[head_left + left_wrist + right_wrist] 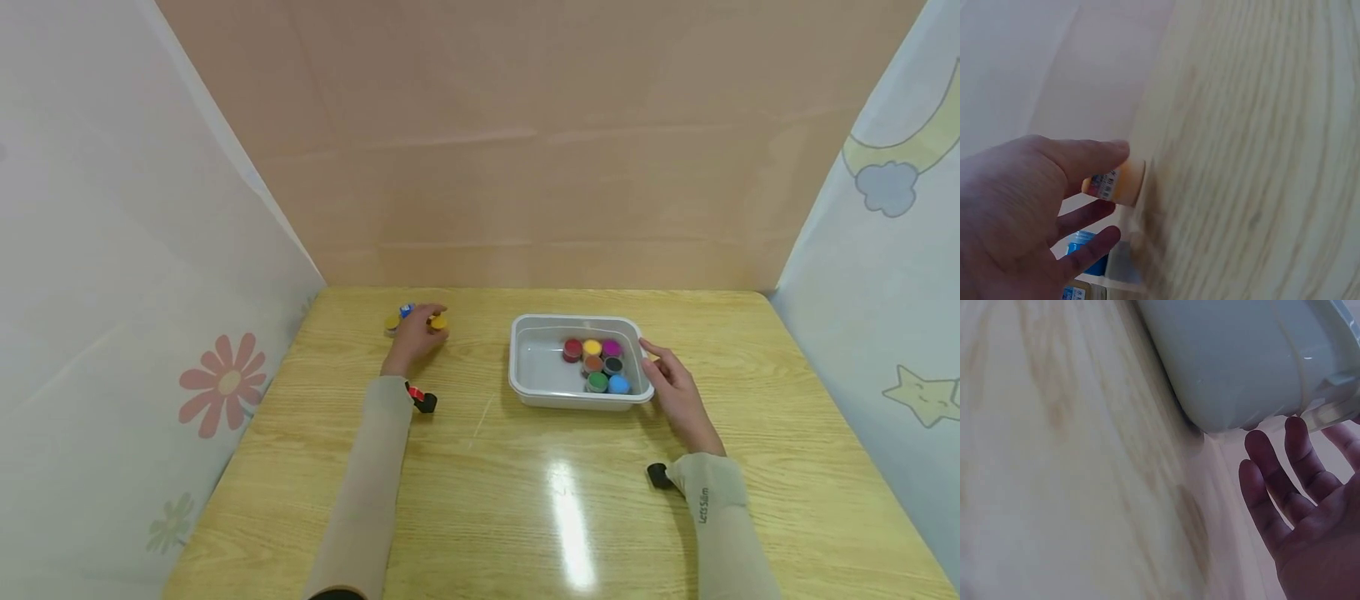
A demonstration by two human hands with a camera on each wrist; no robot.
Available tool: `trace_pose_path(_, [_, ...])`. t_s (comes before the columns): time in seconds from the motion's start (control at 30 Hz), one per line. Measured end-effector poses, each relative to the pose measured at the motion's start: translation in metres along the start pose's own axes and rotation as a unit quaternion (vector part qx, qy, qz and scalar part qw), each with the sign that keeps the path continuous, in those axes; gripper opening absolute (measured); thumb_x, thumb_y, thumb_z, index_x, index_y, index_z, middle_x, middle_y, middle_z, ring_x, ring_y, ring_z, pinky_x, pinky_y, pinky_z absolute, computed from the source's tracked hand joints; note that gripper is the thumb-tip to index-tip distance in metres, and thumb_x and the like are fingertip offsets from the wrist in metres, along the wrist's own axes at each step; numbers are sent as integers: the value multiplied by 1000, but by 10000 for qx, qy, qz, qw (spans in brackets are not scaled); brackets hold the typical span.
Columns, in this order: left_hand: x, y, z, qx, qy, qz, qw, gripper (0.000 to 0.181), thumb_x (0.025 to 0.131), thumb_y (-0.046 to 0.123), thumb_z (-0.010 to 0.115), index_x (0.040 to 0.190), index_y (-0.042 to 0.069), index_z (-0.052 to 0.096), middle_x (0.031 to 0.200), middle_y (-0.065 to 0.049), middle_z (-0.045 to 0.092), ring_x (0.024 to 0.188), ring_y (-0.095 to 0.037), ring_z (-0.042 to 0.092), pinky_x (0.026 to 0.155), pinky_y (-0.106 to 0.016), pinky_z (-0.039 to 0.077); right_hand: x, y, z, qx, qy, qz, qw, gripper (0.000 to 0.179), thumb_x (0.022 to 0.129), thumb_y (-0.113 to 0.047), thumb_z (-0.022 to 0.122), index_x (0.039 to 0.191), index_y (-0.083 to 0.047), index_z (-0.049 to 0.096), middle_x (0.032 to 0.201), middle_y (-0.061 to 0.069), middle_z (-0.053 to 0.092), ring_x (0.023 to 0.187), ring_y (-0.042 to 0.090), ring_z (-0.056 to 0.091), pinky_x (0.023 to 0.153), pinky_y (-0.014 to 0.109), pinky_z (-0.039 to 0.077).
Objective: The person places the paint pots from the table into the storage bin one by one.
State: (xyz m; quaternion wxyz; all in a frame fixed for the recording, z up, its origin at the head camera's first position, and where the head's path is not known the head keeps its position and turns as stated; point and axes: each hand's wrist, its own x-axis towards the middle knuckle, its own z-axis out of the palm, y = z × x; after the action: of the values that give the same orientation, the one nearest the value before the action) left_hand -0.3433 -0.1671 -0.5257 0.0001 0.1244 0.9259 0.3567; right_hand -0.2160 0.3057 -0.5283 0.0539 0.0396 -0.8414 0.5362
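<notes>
My left hand point(417, 335) is at the table's far left, pinching a small yellow paint pot point(1124, 184) between thumb and fingers. The pot's label shows in the left wrist view, and its base is close to the tabletop. Beside that hand stand a blue pot point(407, 310) and another yellow-topped pot point(392, 323). My right hand point(678, 392) touches the right end of a white plastic tub point(540, 395), its fingers only slightly bent against the rim and wall. Inside the tub, several paint pots, among them a red pot point(572, 350) and a green pot point(597, 382), sit toward the right.
The wooden table point(480, 500) carries a bright reflection near its front. A brown papered wall point(525, 167) rises behind it. Patterned white sheets flank both sides, with a flower point(228, 383) on the left one and a star point(921, 396) on the right one.
</notes>
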Motion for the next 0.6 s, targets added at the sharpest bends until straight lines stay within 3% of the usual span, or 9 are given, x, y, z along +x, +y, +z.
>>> trace_pose_path(0.6, [7, 2, 2, 410, -290, -205, 9985, 43, 100, 11, 68, 142, 9, 60, 138, -17, 62, 118, -33, 63, 105, -49, 50, 1, 4, -1, 33, 53, -75, 10000, 49, 111, -31, 48, 156, -11, 46, 92, -1, 56, 83, 7, 48, 73, 19, 41])
